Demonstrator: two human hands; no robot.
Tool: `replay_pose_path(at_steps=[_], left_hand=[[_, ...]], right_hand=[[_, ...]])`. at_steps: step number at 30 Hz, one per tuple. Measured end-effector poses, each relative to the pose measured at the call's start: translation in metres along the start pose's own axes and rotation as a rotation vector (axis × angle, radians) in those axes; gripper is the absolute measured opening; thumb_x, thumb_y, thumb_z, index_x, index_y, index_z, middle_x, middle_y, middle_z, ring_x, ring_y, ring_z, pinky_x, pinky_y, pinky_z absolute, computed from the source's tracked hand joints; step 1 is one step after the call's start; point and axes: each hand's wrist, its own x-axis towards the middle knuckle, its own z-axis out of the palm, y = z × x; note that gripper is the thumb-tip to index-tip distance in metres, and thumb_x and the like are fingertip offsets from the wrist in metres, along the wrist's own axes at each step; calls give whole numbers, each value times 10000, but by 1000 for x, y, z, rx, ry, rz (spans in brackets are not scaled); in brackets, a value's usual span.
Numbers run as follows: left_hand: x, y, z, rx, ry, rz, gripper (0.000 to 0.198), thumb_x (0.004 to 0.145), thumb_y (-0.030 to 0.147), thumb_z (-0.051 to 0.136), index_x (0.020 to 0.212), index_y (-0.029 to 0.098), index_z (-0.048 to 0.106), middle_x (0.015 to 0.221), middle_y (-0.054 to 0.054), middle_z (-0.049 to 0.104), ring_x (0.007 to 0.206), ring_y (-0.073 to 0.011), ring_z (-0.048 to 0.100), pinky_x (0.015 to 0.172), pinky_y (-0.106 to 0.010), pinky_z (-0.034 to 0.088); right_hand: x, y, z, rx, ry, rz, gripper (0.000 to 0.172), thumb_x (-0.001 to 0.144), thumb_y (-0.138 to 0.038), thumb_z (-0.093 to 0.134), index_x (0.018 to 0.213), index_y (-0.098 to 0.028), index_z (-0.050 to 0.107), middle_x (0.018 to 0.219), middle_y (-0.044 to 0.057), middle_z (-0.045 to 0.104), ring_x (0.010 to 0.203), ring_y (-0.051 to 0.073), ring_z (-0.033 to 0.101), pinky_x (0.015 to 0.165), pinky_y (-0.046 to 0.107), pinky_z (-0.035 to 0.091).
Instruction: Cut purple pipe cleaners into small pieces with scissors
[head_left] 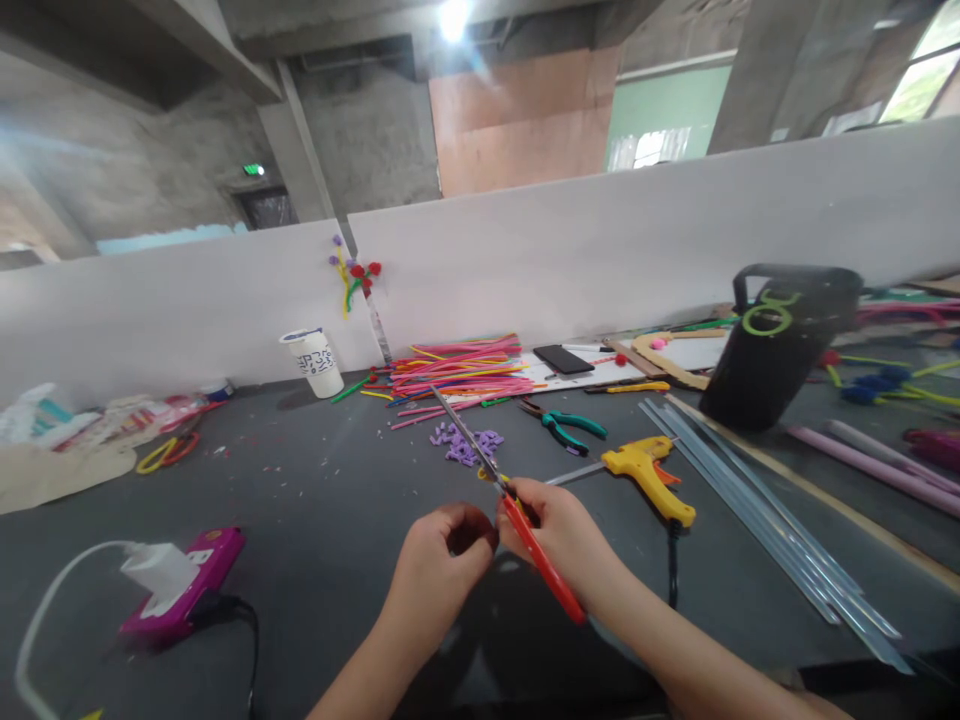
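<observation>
Red-handled scissors are in my right hand, their blades pointing up and away over the table. Close beside it, my left hand has its fingers curled and its fingertips pressed together near the scissors' pivot; whatever they pinch is too small or hidden to make out. Just beyond the blades lies a small pile of short purple pieces. A bit of yellow shows behind the scissors by my right fingers. To the right rests a yellow glue gun, with teal-handled pliers behind it.
Fuzzy pink, red and yellow stems lie at the back beside a dark phone. Clear glue sticks and a black jug occupy the right. A white cup and a magenta power strip with cords are on the left.
</observation>
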Motion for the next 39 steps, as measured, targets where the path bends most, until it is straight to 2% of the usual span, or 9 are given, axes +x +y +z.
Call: replay_pose_path(at_steps=[3,6,10,14,16,21,24,27,39], left_hand=[[-1,0,-4,-104,32,-35,88,652,137,525,632,152,609,561,7,571,505,-122,518,517,-230,405],[-1,1,-13,-313,118,-78,32,652,172,591,667,150,609,549,20,580,491,-104,523,515,-213,413],[-2,3,-29,-645,210,-92,47,664,191,631,690,159,608,592,23,608,541,-85,543,547,-185,421],[-6,5,-38,-805,251,-138,62,639,165,664,684,146,627,645,8,630,589,-85,566,596,-186,440],[-8,6,-40,-828,261,-149,59,637,170,670,670,140,631,633,5,632,584,-82,566,593,-181,441],[-8,8,-41,-851,294,-131,51,630,163,674,646,147,628,611,12,632,564,-80,567,578,-177,439],[-6,7,-41,-840,295,-116,45,646,163,658,686,150,642,623,15,626,567,-76,561,579,-174,441],[-5,5,-40,-829,280,-82,68,677,142,623,739,145,651,635,13,612,562,-68,542,569,-168,439],[-8,9,-37,-804,300,-76,44,672,163,631,711,143,629,667,8,622,571,-74,550,567,-163,447]], right_hand=[[0,-4,1,14,-5,-5,30,615,-202,471,617,-174,462,543,-48,435,527,102,394,482,195,321],[-4,-10,-2,-3,-31,3,36,648,-209,475,672,-182,472,572,-49,463,530,101,407,478,190,317],[-11,-17,-8,-175,-45,-11,99,652,-170,476,739,-207,445,600,-59,485,526,98,414,472,187,293],[-15,-17,-12,-340,-111,-83,23,711,-213,466,725,-207,449,600,-47,505,520,104,410,474,199,268],[-16,-16,-13,-443,-105,-99,82,720,-279,495,754,-205,490,575,-40,510,496,110,405,460,211,243],[-20,-17,-15,-694,24,-196,284,695,-481,540,728,-198,543,561,-15,534,486,127,435,473,228,221],[-22,-16,-15,-738,14,-230,335,703,-528,522,772,-203,556,579,-6,561,506,140,474,487,232,236],[-24,-14,-14,-770,-1,-235,370,697,-569,511,726,-201,535,581,-3,567,513,149,487,483,237,223],[-31,-11,-15,-716,-95,-144,329,719,-511,509,824,-199,532,737,41,619,643,188,543,539,244,282]])
